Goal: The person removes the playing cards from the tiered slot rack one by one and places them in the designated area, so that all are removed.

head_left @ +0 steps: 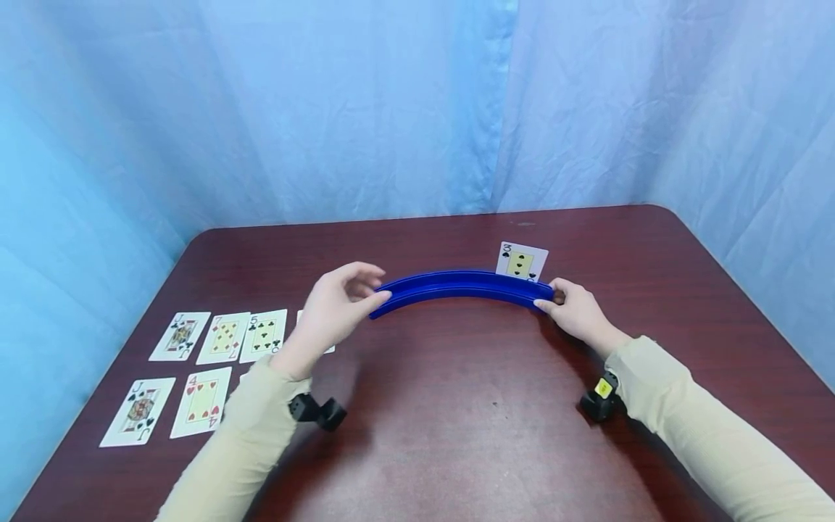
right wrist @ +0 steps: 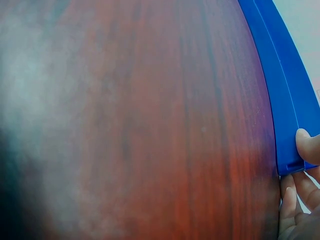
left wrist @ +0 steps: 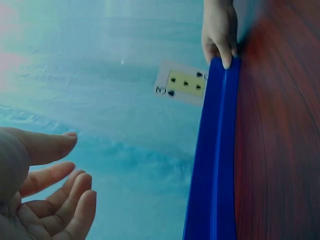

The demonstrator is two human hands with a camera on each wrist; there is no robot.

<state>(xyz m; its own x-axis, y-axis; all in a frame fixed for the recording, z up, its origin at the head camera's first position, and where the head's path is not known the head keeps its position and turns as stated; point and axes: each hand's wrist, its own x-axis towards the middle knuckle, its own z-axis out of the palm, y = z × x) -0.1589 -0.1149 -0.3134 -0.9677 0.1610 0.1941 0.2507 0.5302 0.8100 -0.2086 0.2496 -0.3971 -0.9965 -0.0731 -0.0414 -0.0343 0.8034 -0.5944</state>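
A curved blue playing card holder (head_left: 457, 283) lies across the middle of the head view. One card, the three of spades (head_left: 522, 261), stands upright in it near its right end. My right hand (head_left: 579, 312) grips that end, thumb (right wrist: 306, 145) on the front face and fingers behind and under it. At the holder's left end is my left hand (head_left: 335, 301), thumb and fingers parted. The left wrist view shows that hand's fingers (left wrist: 80, 192) loosely bent, with nothing between them and a gap to the holder.
Face-up cards lie in two rows on the table's left, among them a seven of diamonds (head_left: 224, 338), a five of clubs (head_left: 264, 336) and a four of hearts (head_left: 201, 403). My left forearm partly covers others. Blue curtains (head_left: 365, 109) surround the dark red wooden table (head_left: 443, 435).
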